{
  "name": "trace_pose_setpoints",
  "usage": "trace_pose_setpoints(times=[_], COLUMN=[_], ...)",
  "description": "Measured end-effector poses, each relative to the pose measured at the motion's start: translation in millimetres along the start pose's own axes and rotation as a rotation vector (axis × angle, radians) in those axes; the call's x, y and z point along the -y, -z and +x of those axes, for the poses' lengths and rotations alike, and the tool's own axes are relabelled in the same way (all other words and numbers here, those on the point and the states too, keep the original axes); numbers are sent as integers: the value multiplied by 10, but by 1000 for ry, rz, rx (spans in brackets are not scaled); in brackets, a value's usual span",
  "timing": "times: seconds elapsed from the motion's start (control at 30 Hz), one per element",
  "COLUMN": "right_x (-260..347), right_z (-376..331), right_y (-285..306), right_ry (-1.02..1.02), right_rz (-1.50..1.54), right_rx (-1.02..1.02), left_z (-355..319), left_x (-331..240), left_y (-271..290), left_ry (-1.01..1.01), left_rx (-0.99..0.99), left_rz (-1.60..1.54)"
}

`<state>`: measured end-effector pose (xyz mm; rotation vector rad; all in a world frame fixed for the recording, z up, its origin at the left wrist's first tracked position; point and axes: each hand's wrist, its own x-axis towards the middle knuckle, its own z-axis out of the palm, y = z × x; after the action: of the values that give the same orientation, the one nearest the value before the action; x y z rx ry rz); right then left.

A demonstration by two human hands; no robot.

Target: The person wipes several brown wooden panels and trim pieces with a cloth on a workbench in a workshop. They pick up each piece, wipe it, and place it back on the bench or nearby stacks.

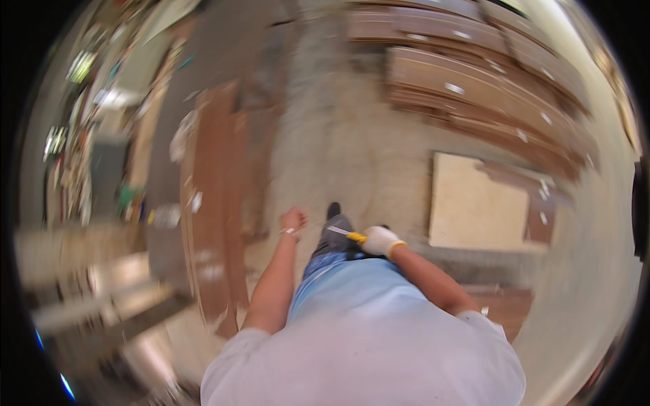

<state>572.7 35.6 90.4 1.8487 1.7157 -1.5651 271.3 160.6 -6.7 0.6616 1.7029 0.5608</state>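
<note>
My bare left hand (294, 219), with a pale band at the wrist, hangs in front of me over the floor. Its fingers look loosely curled, though blurred, and nothing shows in them. On my right hand (380, 241) is a white work glove with a yellow cuff. That hand is closed around a yellow-handled tool (355, 237) with a thin, pale blade or shaft pointing left, in front of my dark trousers. Blur and the glove hide the tool's exact kind. My hands are apart, and neither touches the boards around me.
Long brown boards (217, 176) lie along a dark surface on my left. Stacks of brown panels (460, 74) stand ahead on the right. Nearer on the right is a pale square board (477, 203). Between them runs a concrete floor (332, 128). Blurred clutter fills the far left.
</note>
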Motion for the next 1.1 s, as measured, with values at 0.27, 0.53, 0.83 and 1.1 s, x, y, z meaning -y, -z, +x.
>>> trace_pose_setpoints(times=[0.27, 0.53, 0.83, 1.1], right_x=[-908, -1398, -1479, -2142], right_z=[-146, -654, -831, -979], right_y=[18, 16, -654, -1614], right_ry=[-248, -798, -1337, -1529], right_rz=[312, 937, 1770, 1839], right_rx=[-120, -394, -910, -862], left_z=[712, 168, -33, 795], left_x=[-515, -1078, -749, -742], left_y=[-1830, -4155, -5316, -5388], left_ry=[-250, -846, -1003, -1100], left_rx=[530, 1341, 1590, 1302], left_rz=[669, 1365, 1614, 2230])
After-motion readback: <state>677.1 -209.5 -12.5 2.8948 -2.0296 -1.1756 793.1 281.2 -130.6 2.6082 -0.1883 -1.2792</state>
